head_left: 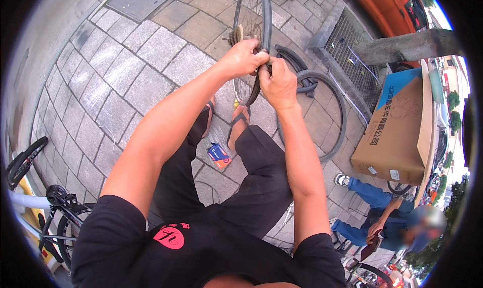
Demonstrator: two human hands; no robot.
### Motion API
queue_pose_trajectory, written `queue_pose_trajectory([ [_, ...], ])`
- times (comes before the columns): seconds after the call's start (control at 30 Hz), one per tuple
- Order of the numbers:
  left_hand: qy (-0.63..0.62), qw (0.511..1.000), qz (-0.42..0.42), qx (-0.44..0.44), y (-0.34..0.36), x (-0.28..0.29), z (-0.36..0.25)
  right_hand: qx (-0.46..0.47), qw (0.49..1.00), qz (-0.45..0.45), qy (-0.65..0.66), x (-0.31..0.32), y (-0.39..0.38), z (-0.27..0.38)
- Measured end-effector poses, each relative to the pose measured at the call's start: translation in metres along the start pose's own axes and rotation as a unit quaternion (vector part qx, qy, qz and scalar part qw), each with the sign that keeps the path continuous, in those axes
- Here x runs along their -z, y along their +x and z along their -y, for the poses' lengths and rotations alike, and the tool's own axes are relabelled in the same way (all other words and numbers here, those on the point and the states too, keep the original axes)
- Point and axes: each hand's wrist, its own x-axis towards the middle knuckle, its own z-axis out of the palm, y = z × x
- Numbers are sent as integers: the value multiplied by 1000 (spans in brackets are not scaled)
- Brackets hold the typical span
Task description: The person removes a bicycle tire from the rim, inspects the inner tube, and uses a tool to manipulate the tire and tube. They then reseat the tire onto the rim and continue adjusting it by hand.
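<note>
Both my hands are up on a bicycle wheel [238,21] held upright between my sandalled feet. My left hand [241,61] pinches at the black tyre [266,13] near the rim, and my right hand [277,84] grips the tyre just beside it, thumb raised against its edge. What lies under my fingertips is partly hidden. Loose black tyres or tubes [338,101] lie on the paving to the right of the wheel. A small blue and orange box [218,155] sits on the ground between my legs.
A large cardboard box [387,132], a tree trunk [417,46], a metal grate [339,39] and an orange car [382,1] are at the right. A seated person [377,222] holds a dark object, lower right. Bicycle parts [60,207] stand at the lower left.
</note>
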Motion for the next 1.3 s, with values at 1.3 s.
queue_pose_trajectory([
  [1.3, -61, 996, 20, 68, -2, 2, -21, -295, 939, -35, 173, 6, 8, 22],
])
